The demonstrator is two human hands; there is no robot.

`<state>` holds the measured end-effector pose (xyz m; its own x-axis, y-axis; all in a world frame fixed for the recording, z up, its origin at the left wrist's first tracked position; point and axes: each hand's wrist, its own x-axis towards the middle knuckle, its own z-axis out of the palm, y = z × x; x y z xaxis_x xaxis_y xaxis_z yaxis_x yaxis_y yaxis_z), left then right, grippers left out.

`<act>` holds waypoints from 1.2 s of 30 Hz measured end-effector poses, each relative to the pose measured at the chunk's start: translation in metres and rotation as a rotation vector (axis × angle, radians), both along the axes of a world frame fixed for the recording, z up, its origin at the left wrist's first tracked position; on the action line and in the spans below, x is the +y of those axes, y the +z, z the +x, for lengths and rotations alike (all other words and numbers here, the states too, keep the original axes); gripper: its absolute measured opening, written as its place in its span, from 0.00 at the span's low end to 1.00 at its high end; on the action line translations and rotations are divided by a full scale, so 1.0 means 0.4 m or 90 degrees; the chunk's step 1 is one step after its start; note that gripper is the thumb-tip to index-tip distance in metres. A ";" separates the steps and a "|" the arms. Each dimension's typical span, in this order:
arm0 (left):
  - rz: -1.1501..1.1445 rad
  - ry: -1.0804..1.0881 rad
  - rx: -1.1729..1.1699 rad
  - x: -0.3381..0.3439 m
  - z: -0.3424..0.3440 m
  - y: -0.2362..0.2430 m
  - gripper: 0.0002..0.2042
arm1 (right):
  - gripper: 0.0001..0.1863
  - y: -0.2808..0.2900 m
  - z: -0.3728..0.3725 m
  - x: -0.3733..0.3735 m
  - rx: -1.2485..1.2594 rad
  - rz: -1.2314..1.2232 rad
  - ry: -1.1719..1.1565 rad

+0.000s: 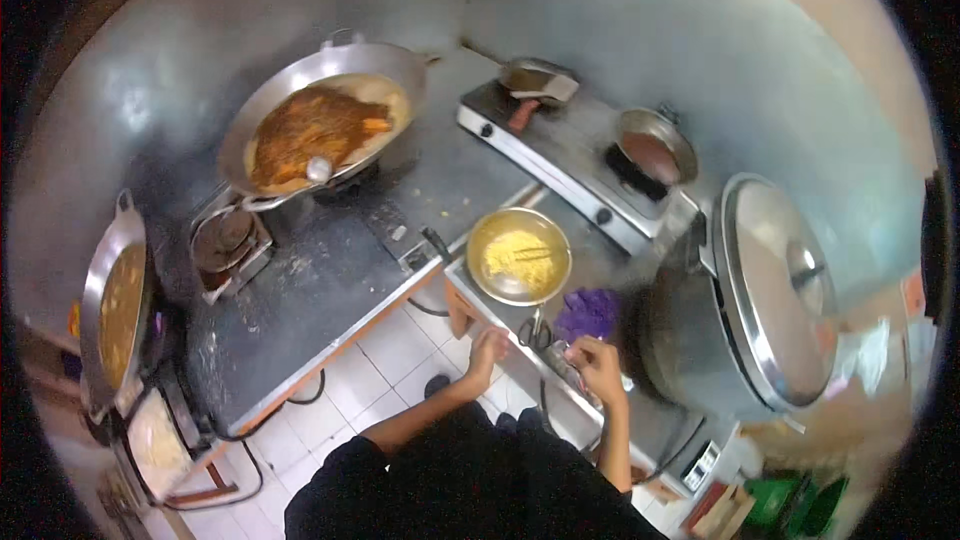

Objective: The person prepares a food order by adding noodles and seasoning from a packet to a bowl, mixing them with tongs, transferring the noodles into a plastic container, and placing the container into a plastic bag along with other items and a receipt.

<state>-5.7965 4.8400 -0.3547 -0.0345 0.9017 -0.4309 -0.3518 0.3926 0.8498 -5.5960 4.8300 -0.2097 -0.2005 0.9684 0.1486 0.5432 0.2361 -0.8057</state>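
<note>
My left hand [487,353] is over the counter's front edge, its fingers curled together. Whether something small is in it cannot be made out. Farther right, my right hand [598,370] has its fingers pinched beside a small shiny item on the counter; what they hold is too blurred to name. Just beyond it lies a bunched purple bag or cloth [586,313]. Dark-handled scissors [535,332] rest between the hands, near the edge. Past them stands a metal bowl [506,287] of yellow shredded or crumbled food [512,252], with a utensil lying in it.
A large wok [240,145] of browned food with a ladle stands at the back left, another wok [105,280] at the far left. At the back right, a two-burner stove [560,165] bears small pans. A big lidded pot [690,340] stands close on the right.
</note>
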 end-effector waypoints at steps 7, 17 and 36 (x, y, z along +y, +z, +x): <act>0.013 -0.161 -0.220 -0.028 -0.018 0.059 0.21 | 0.07 -0.068 -0.017 0.049 -0.166 0.062 -0.032; 0.178 -0.168 -0.167 -0.033 0.038 0.082 0.09 | 0.10 -0.038 -0.120 0.025 -0.028 -0.046 -0.014; -0.081 -0.043 -0.256 -0.045 -0.052 0.009 0.14 | 0.04 -0.142 -0.064 0.042 -0.290 0.105 0.230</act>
